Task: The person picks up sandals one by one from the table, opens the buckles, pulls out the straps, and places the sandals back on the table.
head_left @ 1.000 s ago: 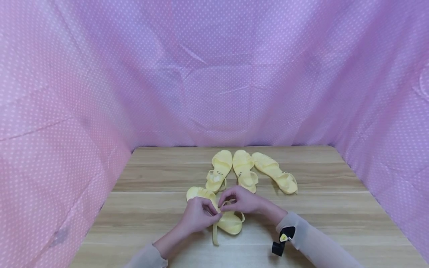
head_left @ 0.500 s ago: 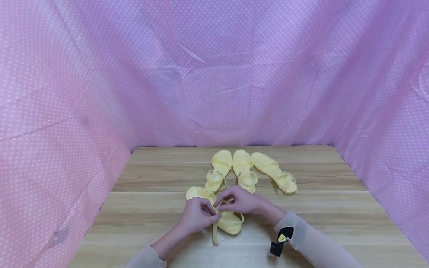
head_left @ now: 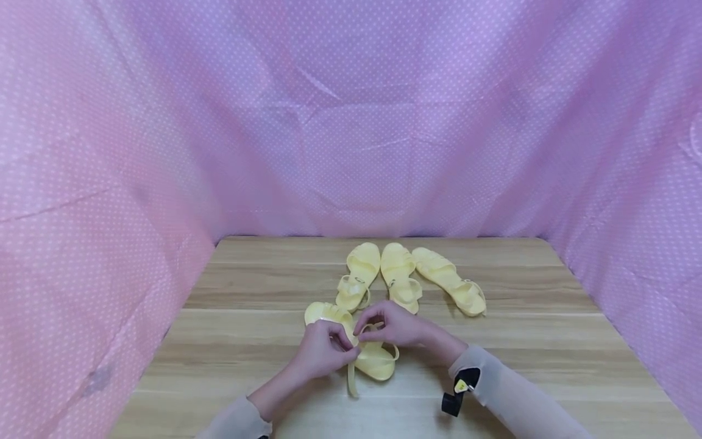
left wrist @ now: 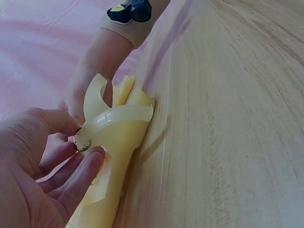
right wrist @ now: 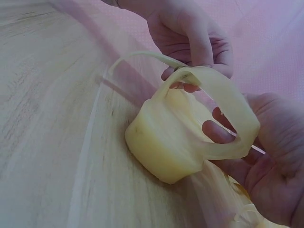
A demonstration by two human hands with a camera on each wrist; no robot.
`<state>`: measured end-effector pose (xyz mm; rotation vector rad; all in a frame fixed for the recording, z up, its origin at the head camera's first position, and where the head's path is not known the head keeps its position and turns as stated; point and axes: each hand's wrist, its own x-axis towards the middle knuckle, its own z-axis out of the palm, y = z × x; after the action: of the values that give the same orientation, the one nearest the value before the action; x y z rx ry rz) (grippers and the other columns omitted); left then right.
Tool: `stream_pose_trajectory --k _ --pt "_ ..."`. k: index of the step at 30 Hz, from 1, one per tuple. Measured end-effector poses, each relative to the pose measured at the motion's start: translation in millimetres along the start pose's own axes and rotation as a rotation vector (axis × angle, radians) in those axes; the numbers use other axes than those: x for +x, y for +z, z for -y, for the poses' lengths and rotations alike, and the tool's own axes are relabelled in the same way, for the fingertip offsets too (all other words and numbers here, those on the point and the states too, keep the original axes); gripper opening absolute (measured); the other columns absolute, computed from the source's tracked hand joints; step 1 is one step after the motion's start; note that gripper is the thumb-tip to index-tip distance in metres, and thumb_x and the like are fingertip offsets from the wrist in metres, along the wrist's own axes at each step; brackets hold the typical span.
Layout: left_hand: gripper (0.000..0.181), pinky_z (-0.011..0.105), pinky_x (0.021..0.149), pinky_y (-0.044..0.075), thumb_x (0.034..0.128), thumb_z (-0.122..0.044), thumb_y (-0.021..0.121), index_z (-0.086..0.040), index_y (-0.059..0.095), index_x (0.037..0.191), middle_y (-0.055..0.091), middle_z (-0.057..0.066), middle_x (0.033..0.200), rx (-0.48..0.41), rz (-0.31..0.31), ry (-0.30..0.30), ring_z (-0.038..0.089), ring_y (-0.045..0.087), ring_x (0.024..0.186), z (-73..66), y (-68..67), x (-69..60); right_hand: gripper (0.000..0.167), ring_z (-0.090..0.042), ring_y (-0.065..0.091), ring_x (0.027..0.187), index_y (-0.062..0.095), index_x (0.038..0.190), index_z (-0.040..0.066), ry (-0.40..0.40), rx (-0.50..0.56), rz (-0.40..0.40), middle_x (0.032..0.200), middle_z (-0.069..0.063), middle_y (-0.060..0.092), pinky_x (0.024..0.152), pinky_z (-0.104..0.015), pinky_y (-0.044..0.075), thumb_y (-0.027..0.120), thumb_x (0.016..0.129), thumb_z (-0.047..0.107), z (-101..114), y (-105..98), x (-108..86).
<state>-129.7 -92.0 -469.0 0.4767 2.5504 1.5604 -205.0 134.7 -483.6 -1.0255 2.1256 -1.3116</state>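
As left hand (head_left: 323,352) pinches metal buckle (left wrist: 82,145), smooth yellow strap (right wrist: 225,95) loops, right hand (head_left: 396,324) curled, hold unclear

Three sandals (head_left: 397,262) behind front sandal (head_left: 376,364), on table (head_left: 247,341)

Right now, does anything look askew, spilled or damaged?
In the far row, the right sandal lies more aslant than the left sandal and middle sandal. On the front sandal, a loose strap end juts past the side. No spill or damage shows.
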Motion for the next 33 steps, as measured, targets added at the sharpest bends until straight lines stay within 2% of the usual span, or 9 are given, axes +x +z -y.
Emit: stream_pose_trajectory --k 6,11,15,20,26,33 --pt "0.017 0.018 0.057 0.057 0.0788 -0.005 0.089 -0.007 0.073 0.071 0.074 0.002 0.070 0.010 0.004 0.001 0.003 0.064 0.059 -0.8 -4.3 2.6 0.010 -0.007 0.071 0.103 0.079 0.107 0.015 -0.013 0.015 -0.009 0.108 -0.002 0.080 0.096 -0.028 0.060 0.078 0.097 0.014 4.1 0.5 3.1" --pt "0.017 0.019 0.059 0.059 0.0797 -0.006 0.088 -0.008 0.073 0.072 0.075 0.002 0.071 0.001 0.009 0.002 0.002 0.066 0.061 -1.1 -5.6 4.2 0.011 -0.006 0.071 0.102 0.080 0.108 0.012 -0.097 0.001 0.008 0.109 -0.006 0.080 0.093 -0.029 0.061 0.078 0.098 0.014 5.3 0.0 5.8" --pt "0.016 0.020 0.059 0.059 0.0806 -0.006 0.087 -0.007 0.074 0.073 0.075 0.002 0.072 -0.013 0.024 -0.002 0.003 0.067 0.061 -0.2 -6.9 5.0 0.010 -0.005 0.070 0.100 0.083 0.105 0.014 -0.129 -0.034 0.011 0.105 -0.003 0.081 0.091 -0.028 0.061 0.080 0.096 0.016 5.3 -1.2 7.7" --pt "0.016 0.019 0.058 0.058 0.0815 -0.008 0.087 -0.006 0.074 0.074 0.074 0.003 0.071 -0.030 0.042 -0.014 0.003 0.066 0.061 1.3 -9.8 5.2 0.009 -0.005 0.070 0.099 0.083 0.103 0.014 -0.112 -0.045 0.001 0.103 -0.002 0.081 0.095 -0.027 0.058 0.082 0.094 0.016 3.9 -1.8 8.1" --pt "0.016 0.019 0.058 0.058 0.0814 -0.009 0.088 -0.005 0.074 0.075 0.074 0.003 0.070 -0.031 0.047 -0.009 0.003 0.066 0.060 2.3 -13.7 7.5 0.011 -0.005 0.069 0.097 0.082 0.106 0.016 -0.084 -0.066 -0.025 0.106 -0.001 0.080 0.087 -0.026 0.059 0.081 0.095 0.016 5.8 -2.4 9.3" --pt "0.017 0.021 0.058 0.060 0.0817 -0.008 0.086 -0.008 0.073 0.072 0.073 0.001 0.068 -0.019 0.028 0.022 0.000 0.066 0.059 5.0 -12.8 6.9 0.015 -0.006 0.071 0.102 0.080 0.112 0.017 -0.048 -0.041 -0.005 0.113 0.000 0.079 0.077 -0.022 0.058 0.079 0.097 0.018 13.9 -0.4 11.4"
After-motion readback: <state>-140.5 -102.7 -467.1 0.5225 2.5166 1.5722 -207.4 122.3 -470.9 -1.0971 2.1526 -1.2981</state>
